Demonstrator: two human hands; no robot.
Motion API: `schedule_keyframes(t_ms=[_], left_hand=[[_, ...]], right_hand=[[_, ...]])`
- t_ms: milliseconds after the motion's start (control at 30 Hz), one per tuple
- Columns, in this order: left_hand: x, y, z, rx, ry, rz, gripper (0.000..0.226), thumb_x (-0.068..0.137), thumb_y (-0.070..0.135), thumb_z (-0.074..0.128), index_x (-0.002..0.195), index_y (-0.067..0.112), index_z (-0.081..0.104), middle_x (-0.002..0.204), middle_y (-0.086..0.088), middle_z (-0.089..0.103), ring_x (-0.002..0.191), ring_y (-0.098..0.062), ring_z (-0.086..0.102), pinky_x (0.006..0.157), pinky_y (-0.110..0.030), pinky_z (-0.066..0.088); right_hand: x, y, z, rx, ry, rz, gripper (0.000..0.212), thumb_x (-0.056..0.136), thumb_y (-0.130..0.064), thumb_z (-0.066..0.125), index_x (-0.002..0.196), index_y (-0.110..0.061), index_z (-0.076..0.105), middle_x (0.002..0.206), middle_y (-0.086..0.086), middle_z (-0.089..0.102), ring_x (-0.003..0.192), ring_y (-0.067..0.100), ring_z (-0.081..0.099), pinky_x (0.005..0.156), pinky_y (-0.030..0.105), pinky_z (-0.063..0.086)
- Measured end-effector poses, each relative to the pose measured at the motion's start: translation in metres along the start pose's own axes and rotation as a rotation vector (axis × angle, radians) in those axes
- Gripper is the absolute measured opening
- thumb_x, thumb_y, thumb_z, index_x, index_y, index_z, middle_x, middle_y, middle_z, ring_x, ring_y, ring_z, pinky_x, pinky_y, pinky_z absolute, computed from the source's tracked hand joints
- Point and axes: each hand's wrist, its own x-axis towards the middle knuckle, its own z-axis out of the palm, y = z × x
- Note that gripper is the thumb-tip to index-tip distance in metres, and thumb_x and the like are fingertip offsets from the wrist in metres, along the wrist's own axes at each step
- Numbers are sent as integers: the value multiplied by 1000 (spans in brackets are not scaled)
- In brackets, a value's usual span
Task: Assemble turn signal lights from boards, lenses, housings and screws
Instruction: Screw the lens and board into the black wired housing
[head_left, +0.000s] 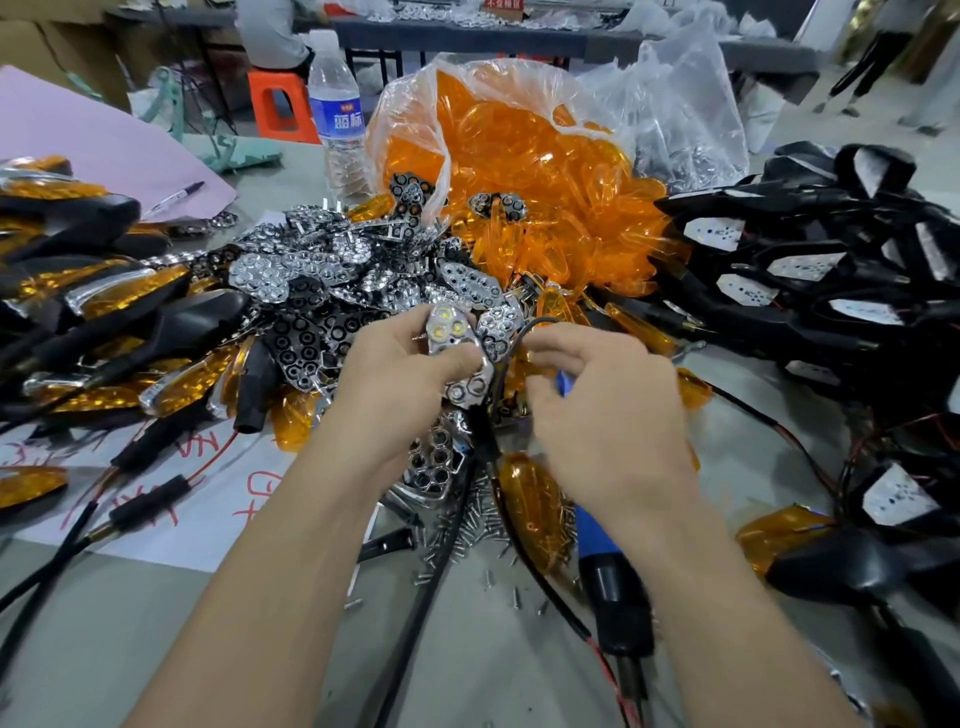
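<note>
Holding chrome reflector board (460, 353) in left hand (400, 374) grip; right hand (608, 410) grip curled beside black wire (535, 325), cannot tell hold.

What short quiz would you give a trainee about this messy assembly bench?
1. True or false: the water bottle lies on its side.
2. The left hand holds: A) a pen; B) a chrome reflector with lit LEDs; C) a screwdriver.
3. Fill in: the clear bag holds ____ lenses.
Key: 1 false, it stands upright; 2 B; 3 amber.
</note>
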Motion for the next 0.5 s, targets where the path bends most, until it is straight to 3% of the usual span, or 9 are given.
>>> schedule_keyframes(t_ms=[67, 100, 133, 167, 200, 300, 400, 500], left_hand=[[4, 0, -4, -17, 29, -33, 24, 88, -3, 73, 93, 20, 77, 76, 3, 72, 71, -18, 62, 67, -30, 48], [5, 1, -5, -25, 25, -50, 26, 87, -4, 73, 92, 22, 78, 74, 2, 70, 72, -20, 61, 71, -34, 47], [5, 1, -5, -27, 16, -63, 29, 86, -5, 73, 91, 23, 78, 74, 0, 68, 73, -21, 59, 73, -38, 45], [5, 2, -5, -24, 4, -69, 31, 86, -5, 73, 90, 25, 79, 76, -3, 66, 75, -23, 57, 75, -40, 44], [5, 1, -5, -19, -8, -73, 33, 86, -6, 73, 89, 26, 79, 78, -5, 64, 77, -24, 55, 77, -41, 43], [3, -2, -8, -31, -19, -87, 36, 86, -7, 72, 86, 28, 80, 80, -6, 65, 79, -24, 56, 79, -42, 45], [4, -3, -9, -19, -24, -109, 33, 87, -5, 72, 88, 27, 79, 76, -1, 67, 74, -22, 58, 73, -39, 48], [5, -2, -6, -19, -38, -120, 30, 87, -4, 71, 88, 26, 79, 78, -3, 71, 68, -18, 63, 66, -37, 54]], right_hand=[[1, -2, -18, -155, -159, -26, 32, 89, -11, 70, 108, -36, 79, 113, -18, 75, 89, -6, 64, 81, 5, 51], [1, -3, -25, -217, -292, -39, 29, 88, -13, 72, 104, -37, 79, 116, -17, 74, 93, -7, 61, 91, 8, 49], [0, -3, -29, -269, -407, -62, 26, 87, -19, 74, 103, -39, 79, 122, -16, 72, 106, -3, 60, 110, 20, 43], [0, -5, -30, -317, -490, -85, 26, 86, -26, 77, 108, -41, 77, 134, -14, 67, 126, 4, 54, 123, 29, 25], [0, -7, -29, -363, -548, -101, 30, 87, -32, 77, 115, -42, 75, 150, -10, 56, 143, 10, 41, 125, 31, 9], [1, -8, -22, -354, -627, -92, 29, 93, -34, 71, 119, -46, 72, 172, -6, 19, 158, 14, 8, 126, 35, -7], [-2, -7, -17, -212, -643, -12, 10, 92, -39, 71, 97, -42, 79, 172, -7, 18, 159, 11, 4, 125, 38, -12], [-6, -7, -9, -443, -611, -46, 8, 85, -42, 76, 86, -34, 77, 171, -5, 23, 158, 15, 7, 122, 37, -18]])
